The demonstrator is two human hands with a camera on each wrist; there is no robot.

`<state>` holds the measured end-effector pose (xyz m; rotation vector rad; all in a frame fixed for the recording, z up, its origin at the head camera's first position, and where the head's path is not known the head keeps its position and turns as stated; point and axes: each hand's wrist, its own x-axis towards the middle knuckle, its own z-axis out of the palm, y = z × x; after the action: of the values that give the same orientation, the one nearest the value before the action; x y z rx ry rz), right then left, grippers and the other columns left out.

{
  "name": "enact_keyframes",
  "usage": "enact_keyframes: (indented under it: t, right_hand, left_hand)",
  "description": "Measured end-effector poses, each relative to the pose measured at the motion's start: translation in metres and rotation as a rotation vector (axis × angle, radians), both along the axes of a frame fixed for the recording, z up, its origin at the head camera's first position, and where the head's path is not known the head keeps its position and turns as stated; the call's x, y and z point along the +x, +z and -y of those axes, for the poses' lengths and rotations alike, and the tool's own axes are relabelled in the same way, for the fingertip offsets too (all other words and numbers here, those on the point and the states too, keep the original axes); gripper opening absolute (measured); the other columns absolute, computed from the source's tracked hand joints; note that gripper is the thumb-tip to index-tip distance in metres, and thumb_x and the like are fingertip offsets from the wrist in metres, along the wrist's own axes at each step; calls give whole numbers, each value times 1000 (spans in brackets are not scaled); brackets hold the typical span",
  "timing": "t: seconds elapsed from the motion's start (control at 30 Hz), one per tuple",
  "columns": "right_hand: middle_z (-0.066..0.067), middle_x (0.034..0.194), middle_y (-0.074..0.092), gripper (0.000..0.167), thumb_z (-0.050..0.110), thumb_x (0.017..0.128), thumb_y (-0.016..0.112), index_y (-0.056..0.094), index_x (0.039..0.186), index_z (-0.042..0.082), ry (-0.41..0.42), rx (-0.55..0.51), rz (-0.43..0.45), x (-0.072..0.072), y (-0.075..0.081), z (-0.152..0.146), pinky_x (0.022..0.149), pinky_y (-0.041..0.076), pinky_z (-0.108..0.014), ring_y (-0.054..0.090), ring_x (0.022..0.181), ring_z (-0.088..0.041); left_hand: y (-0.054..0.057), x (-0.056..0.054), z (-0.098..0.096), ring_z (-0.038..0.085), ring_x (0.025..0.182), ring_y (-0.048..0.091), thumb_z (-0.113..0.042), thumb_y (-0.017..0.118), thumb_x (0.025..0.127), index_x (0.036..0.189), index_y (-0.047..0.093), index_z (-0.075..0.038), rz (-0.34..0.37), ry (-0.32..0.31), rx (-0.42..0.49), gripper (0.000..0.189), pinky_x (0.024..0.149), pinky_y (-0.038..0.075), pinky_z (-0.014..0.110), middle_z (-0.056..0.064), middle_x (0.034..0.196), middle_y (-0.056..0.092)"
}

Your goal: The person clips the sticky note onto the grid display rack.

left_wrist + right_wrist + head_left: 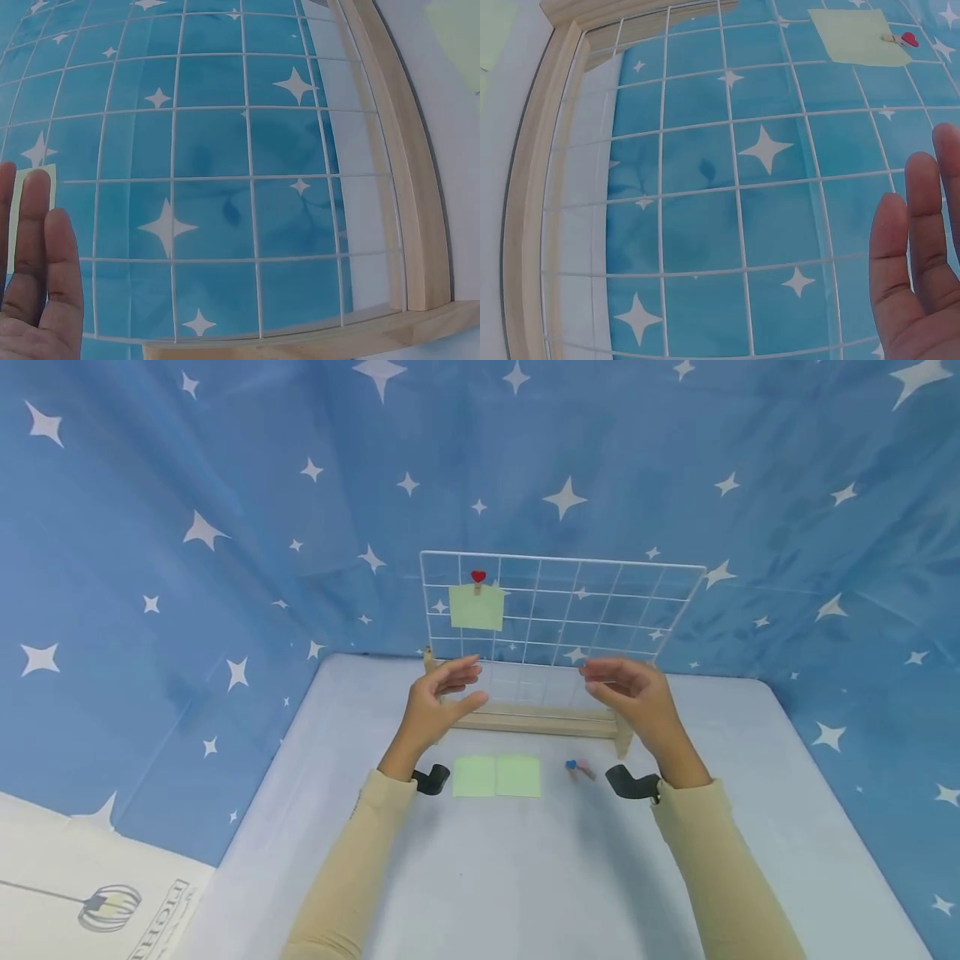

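Both hands hover before a white wire grid [562,602] that stands in a wooden base [532,720]. The left hand [444,693] is near the grid's lower left, fingers loosely bent and nothing in them. Level with it at the lower right, the right hand [630,693] also holds nothing. A pale green paper note [476,610] hangs at the grid's upper left, clipped by a small wooden clothespin with a red heart [478,577]. In the right wrist view, the clipped note [855,36] shows beyond the fingers [891,247].
On the table [495,877] lie two pale green notes [474,776] side by side. To their right are two small clothespins, one with a blue heart [572,765] and one pink [584,767]. A blue star-patterned cloth [360,485] surrounds the table's back and sides.
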<state>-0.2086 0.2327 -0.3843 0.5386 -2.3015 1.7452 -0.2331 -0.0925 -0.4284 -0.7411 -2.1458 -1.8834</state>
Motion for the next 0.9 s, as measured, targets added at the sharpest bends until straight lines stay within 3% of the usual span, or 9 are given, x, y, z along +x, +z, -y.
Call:
enact_keyframes:
  t: [0.13,0.23,0.33,0.5,0.67,0.9]
  right_hand:
    - [16,114,76,29,-2,101,73,69,128,-13,-12,4,15,3,-2,-4,95,56,-17,72,108,-4]
    - [16,113,76,30,-3,101,73,68,128,-14,-13,2,32,4,-5,-6,96,56,-17,72,108,-4]
    - [15,113,77,30,-3,101,73,68,129,-14,-21,-7,47,5,-11,-8,95,56,-17,73,108,-5]
    - [13,112,78,23,-2,102,73,75,125,-3,-30,-38,50,7,-19,-14,95,56,-17,74,108,-7]
    - [12,111,79,25,-5,101,71,79,121,8,-13,-71,62,6,-26,-17,94,57,-17,74,107,-5]
    - [15,111,78,23,1,103,72,73,125,-7,-43,-20,113,9,-37,-18,95,56,-16,73,108,-5]
  left_hand:
    - [-2,0,-3,40,128,66,-22,83,98,147,63,3,10,8,3,58,112,50,57,22,137,71]
    - [-4,1,-3,39,127,67,-7,79,98,145,64,4,35,34,5,50,112,49,59,22,137,71]
    - [-7,1,-2,35,127,68,-3,78,97,144,65,3,61,43,1,49,112,49,57,22,137,71]
    - [-11,1,0,32,125,69,-3,77,98,143,68,-1,84,30,-5,46,110,53,44,22,134,72]
    - [-17,2,2,41,123,67,-5,74,100,143,68,0,99,-8,12,43,104,55,31,25,132,72]
    - [-28,2,1,47,124,65,-17,76,102,143,67,2,129,-28,26,46,102,55,28,22,131,73]
